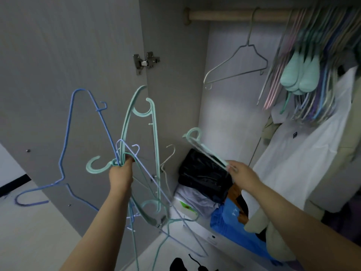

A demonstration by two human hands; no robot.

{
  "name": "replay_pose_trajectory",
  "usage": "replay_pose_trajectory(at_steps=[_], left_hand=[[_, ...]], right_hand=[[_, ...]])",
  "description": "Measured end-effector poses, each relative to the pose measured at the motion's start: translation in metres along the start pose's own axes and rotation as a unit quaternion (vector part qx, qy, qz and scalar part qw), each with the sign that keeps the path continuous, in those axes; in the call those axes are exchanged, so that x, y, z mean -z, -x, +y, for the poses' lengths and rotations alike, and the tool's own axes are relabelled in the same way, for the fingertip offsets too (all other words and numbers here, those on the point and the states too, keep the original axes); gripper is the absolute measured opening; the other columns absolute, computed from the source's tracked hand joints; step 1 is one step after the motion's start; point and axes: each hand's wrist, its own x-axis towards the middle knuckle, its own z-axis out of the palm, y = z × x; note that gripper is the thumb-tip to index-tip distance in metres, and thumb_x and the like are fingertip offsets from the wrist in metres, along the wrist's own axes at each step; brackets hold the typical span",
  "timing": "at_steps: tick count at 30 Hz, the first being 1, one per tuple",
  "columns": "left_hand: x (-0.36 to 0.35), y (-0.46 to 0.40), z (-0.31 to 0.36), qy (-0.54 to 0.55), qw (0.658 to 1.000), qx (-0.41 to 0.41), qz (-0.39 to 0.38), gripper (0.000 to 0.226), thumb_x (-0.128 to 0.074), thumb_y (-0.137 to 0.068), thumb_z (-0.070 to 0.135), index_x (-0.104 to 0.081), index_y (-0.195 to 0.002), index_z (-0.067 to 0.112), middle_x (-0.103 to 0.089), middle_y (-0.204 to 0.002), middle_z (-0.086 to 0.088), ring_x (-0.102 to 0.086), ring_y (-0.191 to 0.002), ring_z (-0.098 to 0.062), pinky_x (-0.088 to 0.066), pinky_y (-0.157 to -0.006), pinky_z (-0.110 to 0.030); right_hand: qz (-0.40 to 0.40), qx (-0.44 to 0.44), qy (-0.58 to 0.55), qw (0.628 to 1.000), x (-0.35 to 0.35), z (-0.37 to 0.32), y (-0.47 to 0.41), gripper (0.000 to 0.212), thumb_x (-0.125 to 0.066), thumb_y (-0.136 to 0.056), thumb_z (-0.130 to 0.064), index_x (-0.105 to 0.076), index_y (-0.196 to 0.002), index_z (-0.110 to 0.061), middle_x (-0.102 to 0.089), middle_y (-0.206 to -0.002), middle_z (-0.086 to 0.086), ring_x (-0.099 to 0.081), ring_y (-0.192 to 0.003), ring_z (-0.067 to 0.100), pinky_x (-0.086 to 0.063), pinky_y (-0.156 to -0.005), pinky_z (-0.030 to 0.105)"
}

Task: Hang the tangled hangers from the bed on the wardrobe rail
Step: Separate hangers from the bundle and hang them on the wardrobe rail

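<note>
The left hand (121, 174) is closed in a fist round the bundle of tangled hangers (136, 153), gripping where several necks and bars cross, with mint hooks and a blue wire hanger (66, 145) fanning out above and to the left of it. The right hand (241, 173) pinches the end of one mint hanger (205, 150) between thumb and fingers, its hook pointing up and away, apart from the bundle.

Both hang well below the wardrobe rail (234, 15), which runs across the top of the open wardrobe. One grey wire hanger (237, 63) already hangs from the rail near its left end; a dense row of coloured hangers (312, 75) crowds the rail's right part, with a white shirt (304, 153) beneath them.

These look light and fairly stiff, the plastic ones smooth and a bit springy (the wire ones will snag most, judging by their small side hooks). The single hanger is best held near its neck, so the hook can be steered over the rail's bare stretch; the bundle probably needs loose, patient pulling, not yanking.

Below the rail, on the wardrobe floor, lie a black bag (201, 171) and a blue bag (234, 227).
</note>
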Motion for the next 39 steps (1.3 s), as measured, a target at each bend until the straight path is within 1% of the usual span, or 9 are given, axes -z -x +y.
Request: replay_pose_trajectory(at_steps=[12,14,17,18,19,23,29,34,39], left_hand=[[-0.03,0.021,0.036,-0.002,0.995,-0.029,-0.095,0.021,-0.068,-0.087,0.025,-0.058,-0.07,0.019,-0.036,-0.052,-0.009,-0.032,-0.045,-0.024,-0.028,-0.049,-0.026],[-0.028,0.023,0.043,-0.007,0.994,-0.052,-0.099,0.012,-0.07,-0.086,0.02,-0.07,-0.091,0.01,-0.06,-0.077,-0.026,-0.059,-0.072,-0.037,-0.046,-0.061,-0.04],[-0.024,0.019,0.044,-0.037,0.987,-0.075,-0.138,0.031,-0.072,-0.085,0.02,-0.069,-0.113,0.007,-0.069,-0.099,-0.015,-0.059,-0.104,-0.023,-0.05,-0.086,-0.05],[-0.025,0.018,0.043,-0.06,0.983,-0.085,-0.154,0.029,-0.072,-0.084,0.022,-0.07,-0.111,0.01,-0.067,-0.086,-0.008,-0.061,-0.074,-0.021,-0.051,-0.075,-0.046],[-0.027,0.018,0.041,-0.081,0.978,-0.095,-0.166,0.025,-0.072,-0.084,0.022,-0.072,-0.106,0.011,-0.062,-0.072,-0.001,-0.04,-0.065,-0.008,-0.047,-0.063,-0.037],[-0.044,0.032,0.031,-0.138,0.971,-0.121,-0.153,0.012,-0.074,-0.081,0.012,-0.065,-0.076,0.007,-0.054,-0.05,0.002,-0.044,-0.035,-0.003,-0.036,-0.04,-0.019],[-0.048,0.035,0.036,-0.145,0.965,-0.169,-0.138,0.01,-0.068,-0.087,0.015,-0.06,-0.092,0.011,-0.057,-0.078,-0.001,-0.052,-0.072,-0.018,-0.032,-0.065,-0.02],[-0.05,0.038,0.036,-0.155,0.947,-0.178,-0.217,0.015,-0.067,-0.084,0.0,-0.06,-0.075,0.011,-0.057,-0.065,-0.001,-0.051,-0.052,0.001,-0.038,-0.048,-0.013],[-0.04,0.024,0.032,-0.161,0.953,-0.177,-0.183,0.015,-0.07,-0.085,0.01,-0.063,-0.072,0.013,-0.056,-0.06,0.0,-0.046,-0.047,-0.005,-0.039,-0.049,-0.02]], right_hand=[[0.109,0.187,0.171,0.961,-0.003,-0.044,0.024,0.029,-0.053,-0.096,-0.028,-0.062,-0.124,-0.032,-0.059,-0.096,0.001,-0.062,-0.075,0.022,-0.043,-0.057,0.027],[0.13,0.223,0.187,0.948,0.003,-0.032,0.029,0.026,-0.06,-0.092,-0.024,-0.068,-0.116,-0.029,-0.058,-0.086,-0.001,-0.061,-0.064,0.02,-0.039,-0.051,0.023],[0.107,0.194,0.189,0.957,0.016,-0.025,0.035,0.028,-0.054,-0.096,-0.028,-0.063,-0.122,-0.03,-0.058,-0.093,-0.002,-0.062,-0.073,0.021,-0.045,-0.059,0.029],[0.101,0.182,0.19,0.959,0.02,-0.025,0.036,0.03,-0.05,-0.097,-0.031,-0.061,-0.124,-0.031,-0.058,-0.096,-0.002,-0.062,-0.076,0.021,-0.046,-0.061,0.03],[0.102,0.178,0.197,0.959,0.023,-0.026,0.036,0.031,-0.047,-0.097,-0.034,-0.06,-0.126,-0.032,-0.057,-0.097,-0.002,-0.061,-0.077,0.021,-0.046,-0.061,0.031],[0.123,0.218,0.219,0.943,0.033,-0.05,0.037,0.031,-0.045,-0.098,-0.036,-0.062,-0.123,-0.031,-0.059,-0.093,-0.001,-0.062,-0.073,0.023,-0.047,-0.057,0.031],[-0.032,0.167,0.211,0.963,0.065,-0.065,0.021,0.029,-0.045,-0.098,-0.038,-0.058,-0.124,-0.04,-0.057,-0.098,-0.009,-0.058,-0.095,0.018,-0.045,-0.082,0.033],[-0.123,0.113,0.199,0.966,0.099,-0.063,-0.008,0.029,-0.048,-0.097,-0.039,-0.061,-0.123,-0.035,-0.062,-0.118,-0.014,-0.054,-0.112,0.01,-0.04,-0.099,0.031],[-0.106,0.091,0.14,0.98,0.127,-0.046,-0.024,0.016,-0.055,-0.095,-0.031,-0.067,-0.107,-0.033,-0.068,-0.11,-0.005,-0.061,-0.1,0.017,-0.047,-0.092,0.037]])
